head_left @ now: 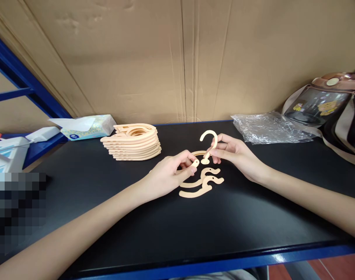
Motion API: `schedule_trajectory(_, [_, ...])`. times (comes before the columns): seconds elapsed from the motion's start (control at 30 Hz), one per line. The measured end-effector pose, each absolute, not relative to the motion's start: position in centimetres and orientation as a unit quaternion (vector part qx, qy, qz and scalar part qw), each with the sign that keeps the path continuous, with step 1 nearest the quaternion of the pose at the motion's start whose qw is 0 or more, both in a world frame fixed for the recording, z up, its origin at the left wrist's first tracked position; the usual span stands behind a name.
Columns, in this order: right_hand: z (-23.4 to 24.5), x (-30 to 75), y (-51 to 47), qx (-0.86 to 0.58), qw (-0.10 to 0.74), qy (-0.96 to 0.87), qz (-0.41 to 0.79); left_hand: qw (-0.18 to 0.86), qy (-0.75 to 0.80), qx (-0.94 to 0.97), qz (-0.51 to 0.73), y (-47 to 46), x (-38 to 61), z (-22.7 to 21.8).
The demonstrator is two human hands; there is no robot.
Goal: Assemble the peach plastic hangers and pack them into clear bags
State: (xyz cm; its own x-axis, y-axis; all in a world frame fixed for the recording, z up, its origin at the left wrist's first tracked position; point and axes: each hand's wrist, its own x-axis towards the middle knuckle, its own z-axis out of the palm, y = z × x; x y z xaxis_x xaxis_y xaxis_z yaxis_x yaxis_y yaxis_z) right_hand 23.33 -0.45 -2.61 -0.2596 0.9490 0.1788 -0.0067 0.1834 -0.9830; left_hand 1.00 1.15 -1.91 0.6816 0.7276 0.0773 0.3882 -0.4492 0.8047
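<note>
Cream-coloured, plastic-looking parts gather just right of the centre of the frame, on a black worktop (224, 217). A hook piece (215, 139) stands raised there, its curl opening to the left and its flat foot pointing down; the right hand (234, 152) pinches its stem between thumb and fingers. Just beside it, the left hand (167, 175) has its fingertips closed on a small holed piece (196, 163), most of which the hand hides, so its full shape cannot be told. The 2 held parts are near each other, with a visible gap between them. Below the hands, 2 wavy arms lie flat: a front arm (194, 193) and a rear arm (192, 185), partly overlapping. Left of centre sits a neat stack (133, 146) of similar cream pieces, with a tissue pack (92, 126) farther left; a clear plastic bag (268, 126) and a bottle (317, 101) occupy the upper right. These parts look light and stiff, with smooth faces that may slide a little under dry fingers. The hook's thin curl is probably its weakest stretch under bending, so the stem just above the foot seems the better hold. For the flat arms, a pinch across the narrow edges near the middle should suit.
</note>
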Motion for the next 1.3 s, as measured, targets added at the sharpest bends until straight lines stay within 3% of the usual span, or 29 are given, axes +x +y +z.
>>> schedule_trajectory(0.3, [-2.6,23.6,-0.5,-0.382,0.440,-0.589,0.560,0.403,0.289,0.841,0.219,0.9,1.1,-1.8])
schedule_trajectory(0.57, [-2.5,23.5,-0.3,-0.382,0.401,-0.616,0.561,0.271,0.286,0.891,0.224,0.9,0.9,-2.5])
schedule_trajectory(0.8, [-2.4,23.5,-0.6,-0.397,0.381,-0.659,0.513,0.169,0.251,0.926,0.223,0.7,0.8,-2.5])
schedule_trajectory(0.93, [-2.4,23.4,-1.0,-0.403,0.383,-0.714,0.427,0.138,0.252,0.936,0.205,0.7,0.7,-2.6])
schedule_trajectory(1.07, [-2.5,23.1,-1.3,-0.406,0.398,-0.751,0.337,0.166,0.289,0.923,0.193,0.5,0.9,-2.5])
schedule_trajectory(1.3, [-2.8,22.9,-1.6,-0.408,0.432,-0.739,0.317,0.306,0.382,0.855,0.174,0.0,1.7,-1.8])
